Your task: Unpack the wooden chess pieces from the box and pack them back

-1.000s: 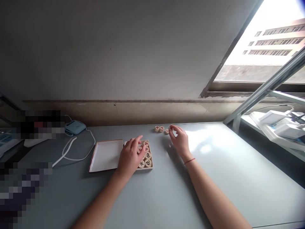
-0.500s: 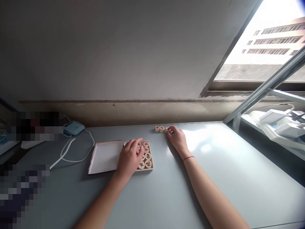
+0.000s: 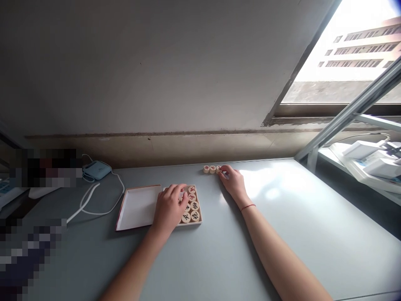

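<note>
My right hand pinches a round wooden Chinese chess piece with a red character, at the right end of a short row near the table's back edge. Two other pieces with red characters stand in that row, a left one and a middle one. Over the shallow open box hovers my left hand, fingers curved and thumb apart from them. Several pieces with red and black characters lie in the box, among them a black-marked piece. My left hand hides the box's left part.
The white-lined box lid lies left of the box. Farther left are a blue device and a white cable. A wall stands behind the table; a metal frame with white boxes is at the right.
My right hand has slid its chess piece slightly left, up against the middle piece of the row. My left hand stays over the box.
</note>
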Demonstrator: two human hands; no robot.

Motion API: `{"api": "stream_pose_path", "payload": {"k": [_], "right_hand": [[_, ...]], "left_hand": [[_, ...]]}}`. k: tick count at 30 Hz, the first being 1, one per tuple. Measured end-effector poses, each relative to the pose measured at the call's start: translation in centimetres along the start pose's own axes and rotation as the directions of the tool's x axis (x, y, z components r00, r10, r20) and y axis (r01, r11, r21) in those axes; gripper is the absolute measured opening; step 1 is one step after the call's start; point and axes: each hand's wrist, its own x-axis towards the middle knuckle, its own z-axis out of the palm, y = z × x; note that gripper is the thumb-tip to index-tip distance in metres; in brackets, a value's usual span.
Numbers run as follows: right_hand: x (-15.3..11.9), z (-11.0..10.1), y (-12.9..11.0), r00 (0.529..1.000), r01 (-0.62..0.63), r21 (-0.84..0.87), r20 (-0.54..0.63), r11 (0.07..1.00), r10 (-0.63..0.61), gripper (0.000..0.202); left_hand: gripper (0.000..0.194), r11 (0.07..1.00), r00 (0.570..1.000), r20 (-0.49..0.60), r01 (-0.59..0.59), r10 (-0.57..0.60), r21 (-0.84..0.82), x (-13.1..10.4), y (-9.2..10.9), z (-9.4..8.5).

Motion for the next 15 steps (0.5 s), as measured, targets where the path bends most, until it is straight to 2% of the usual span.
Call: {"api": "stream_pose_path", "payload": {"k": [2,4,6,7,9,12,15], "right_hand": [[0.0,-0.1,-0.2,1.0,0.002,-0.005,-0.015,1.0,-0.002,0.018],[-0.2,-0.4,-0.9,0.996,0.021,-0.019,-0.087,1.0,-0.022,0.018],[-0.7,-0.6,-2.3,0.988,0.065,-0.002,-0.144,0.998,-0.065,0.019],[-1.1,-0.7,-3.2,0.989,0.088,0.04,-0.125,0.995,-0.082,0.019],[-2.0,-0.8,-5.2,0.996,0.086,0.171,0.022,0.981,-0.091,0.02],[-3.5,-0.6,-8.1,0.965,0.005,0.287,0.248,0.958,-0.079,0.02],[-4.4,-0.3,-9.6,0.952,0.019,0.291,0.288,0.957,-0.106,0.02]], "left_hand": [[0.02,0.999,1.0,0.02,0.014,-0.014,0.031,0.2,0.0,-0.2],[0.019,0.995,0.997,0.056,0.044,-0.049,0.085,0.5,0.2,-0.6],[0.021,0.982,0.987,0.116,0.088,-0.109,0.169,0.9,0.5,-0.9],[0.023,0.97,0.977,0.155,0.108,-0.144,0.216,1.2,0.6,-0.9],[0.029,0.945,0.949,0.239,0.127,-0.204,0.301,1.7,1.1,-0.9],[0.038,0.928,0.925,0.311,0.1,-0.22,0.36,2.2,1.6,-0.3],[0.037,0.934,0.937,0.301,0.067,-0.179,0.35,2.2,2.0,0.3]]}}
